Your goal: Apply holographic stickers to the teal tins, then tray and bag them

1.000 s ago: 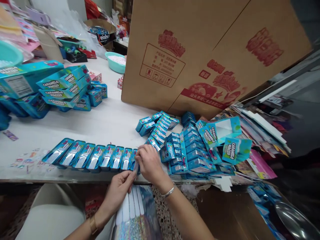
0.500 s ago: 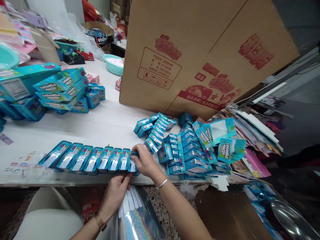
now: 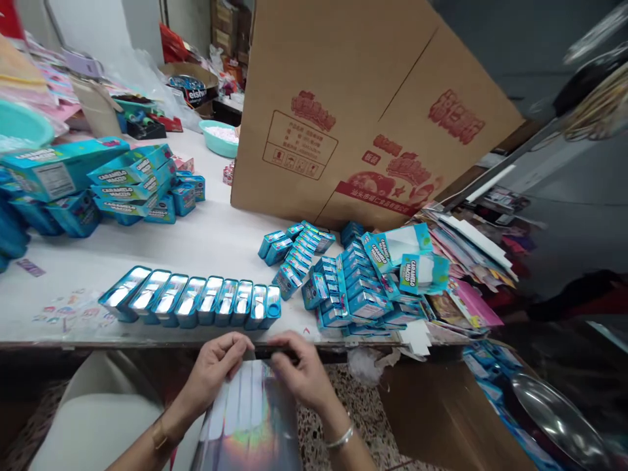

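Note:
A shiny holographic sheet [image 3: 245, 409] with pale strips along its upper part hangs below the table's front edge. My left hand [image 3: 216, 366] grips its top left side, the thumb pressed over the edge. My right hand [image 3: 307, 373] is curled at the sheet's top right corner, thumb near forefinger; whatever lies between them is too small to make out. Just beyond both hands, a row of small blue boxes [image 3: 190, 299] stands along the table edge, their tops glossy with reflected light. The rightmost box [image 3: 273, 306] shows a round mark on top.
More small blue boxes [image 3: 297, 255] stand behind the row, with packed blue cartons [image 3: 360, 284] to the right. A big brown cardboard box [image 3: 338, 78] rises at the back. Stacked blue cartons [image 3: 130, 183] sit at left. A white chair [image 3: 98, 425] is below.
My right hand has left the row's right-end box and come down to the sheet's top right corner. My left hand has shifted slightly left and down. The view has turned a little.

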`<state>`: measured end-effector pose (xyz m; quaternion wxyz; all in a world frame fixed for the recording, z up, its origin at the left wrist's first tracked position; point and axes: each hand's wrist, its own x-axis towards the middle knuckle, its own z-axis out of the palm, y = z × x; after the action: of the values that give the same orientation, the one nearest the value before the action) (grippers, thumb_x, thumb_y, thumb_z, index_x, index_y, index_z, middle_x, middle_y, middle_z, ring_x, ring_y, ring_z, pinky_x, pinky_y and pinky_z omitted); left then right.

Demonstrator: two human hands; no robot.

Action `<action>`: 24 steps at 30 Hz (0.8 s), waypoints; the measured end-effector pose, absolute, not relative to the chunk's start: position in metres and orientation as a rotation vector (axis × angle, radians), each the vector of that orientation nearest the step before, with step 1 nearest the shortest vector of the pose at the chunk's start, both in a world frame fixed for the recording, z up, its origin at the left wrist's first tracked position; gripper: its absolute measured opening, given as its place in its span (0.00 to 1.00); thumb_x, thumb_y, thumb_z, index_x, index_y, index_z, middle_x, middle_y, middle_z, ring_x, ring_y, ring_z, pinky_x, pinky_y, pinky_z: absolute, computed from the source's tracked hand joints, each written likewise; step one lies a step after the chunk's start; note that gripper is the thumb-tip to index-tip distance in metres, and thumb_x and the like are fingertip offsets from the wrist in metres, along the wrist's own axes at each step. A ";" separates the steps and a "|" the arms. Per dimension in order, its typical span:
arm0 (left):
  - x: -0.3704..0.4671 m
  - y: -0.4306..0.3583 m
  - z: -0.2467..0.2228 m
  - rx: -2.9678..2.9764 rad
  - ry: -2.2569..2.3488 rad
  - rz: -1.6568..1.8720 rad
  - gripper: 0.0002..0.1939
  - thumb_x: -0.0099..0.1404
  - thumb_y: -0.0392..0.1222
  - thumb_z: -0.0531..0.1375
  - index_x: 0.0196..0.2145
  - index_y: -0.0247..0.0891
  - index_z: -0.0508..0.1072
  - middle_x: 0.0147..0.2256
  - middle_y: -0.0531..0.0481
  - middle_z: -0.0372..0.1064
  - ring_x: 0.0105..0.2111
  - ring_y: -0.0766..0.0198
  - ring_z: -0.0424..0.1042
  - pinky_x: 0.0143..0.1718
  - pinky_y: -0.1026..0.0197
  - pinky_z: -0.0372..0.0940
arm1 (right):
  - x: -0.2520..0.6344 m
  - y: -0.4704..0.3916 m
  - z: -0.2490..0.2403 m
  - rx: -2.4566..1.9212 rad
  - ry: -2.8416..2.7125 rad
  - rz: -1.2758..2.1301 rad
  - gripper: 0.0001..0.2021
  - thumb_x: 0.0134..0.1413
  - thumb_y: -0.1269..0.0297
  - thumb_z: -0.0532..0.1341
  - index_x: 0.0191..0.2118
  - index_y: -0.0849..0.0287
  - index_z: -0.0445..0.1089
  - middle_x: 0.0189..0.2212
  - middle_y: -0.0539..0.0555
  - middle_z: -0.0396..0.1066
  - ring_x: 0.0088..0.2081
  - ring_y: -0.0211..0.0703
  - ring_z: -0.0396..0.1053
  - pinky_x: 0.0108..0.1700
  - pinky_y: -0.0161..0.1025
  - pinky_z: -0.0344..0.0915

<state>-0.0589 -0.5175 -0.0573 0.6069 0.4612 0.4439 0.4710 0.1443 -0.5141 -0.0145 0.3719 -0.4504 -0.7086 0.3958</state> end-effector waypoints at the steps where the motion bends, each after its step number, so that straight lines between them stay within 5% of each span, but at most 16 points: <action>1: -0.059 -0.519 -0.054 1.060 1.014 1.086 0.23 0.65 0.61 0.57 0.32 0.35 0.73 0.15 0.61 0.51 0.17 0.70 0.48 0.22 0.66 0.46 | 0.148 -0.525 -0.019 -1.182 -1.845 1.063 0.07 0.59 0.66 0.64 0.43 0.57 0.74 0.39 0.53 0.75 0.41 0.43 0.72 0.43 0.37 0.67; 6: -0.052 -0.518 -0.039 1.398 1.054 0.929 0.16 0.66 0.52 0.60 0.45 0.39 0.75 0.30 0.53 0.68 0.29 0.64 0.65 0.31 0.65 0.59 | 0.154 -0.549 -0.029 -1.284 -1.757 1.008 0.07 0.58 0.72 0.62 0.41 0.57 0.75 0.36 0.51 0.76 0.37 0.41 0.72 0.39 0.34 0.66; 9: -0.048 -0.518 -0.032 1.729 1.038 0.680 0.15 0.70 0.50 0.56 0.34 0.39 0.77 0.33 0.49 0.72 0.34 0.60 0.69 0.37 0.63 0.59 | 0.157 -0.550 -0.023 -1.235 -1.889 0.879 0.07 0.61 0.72 0.61 0.41 0.56 0.75 0.35 0.52 0.74 0.38 0.41 0.71 0.39 0.35 0.65; 13: -0.044 -0.520 -0.031 1.747 1.108 0.613 0.21 0.72 0.52 0.51 0.27 0.38 0.71 0.27 0.51 0.68 0.28 0.62 0.64 0.31 0.63 0.56 | 0.163 -0.548 -0.019 -1.172 -2.197 0.446 0.10 0.63 0.70 0.58 0.47 0.53 0.74 0.32 0.53 0.73 0.36 0.44 0.68 0.37 0.40 0.63; 17: -0.041 -0.519 -0.035 1.604 1.093 0.664 0.23 0.71 0.56 0.50 0.25 0.39 0.65 0.25 0.54 0.62 0.27 0.63 0.58 0.29 0.63 0.54 | 0.171 -0.541 -0.019 -0.974 -2.360 0.030 0.20 0.61 0.73 0.58 0.57 0.52 0.68 0.41 0.58 0.75 0.42 0.49 0.69 0.46 0.50 0.64; 24: -0.033 -0.507 -0.042 1.458 1.035 0.711 0.23 0.70 0.59 0.50 0.24 0.40 0.58 0.24 0.57 0.52 0.26 0.65 0.52 0.27 0.64 0.52 | 0.167 -0.531 -0.016 -0.983 -2.203 0.337 0.11 0.61 0.73 0.59 0.47 0.52 0.71 0.44 0.56 0.74 0.45 0.47 0.69 0.51 0.49 0.63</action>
<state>-0.0332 -0.5074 -0.0419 0.5716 0.6217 0.4414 0.3032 0.1674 -0.5314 -0.0161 0.3457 -0.3788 -0.8486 0.1297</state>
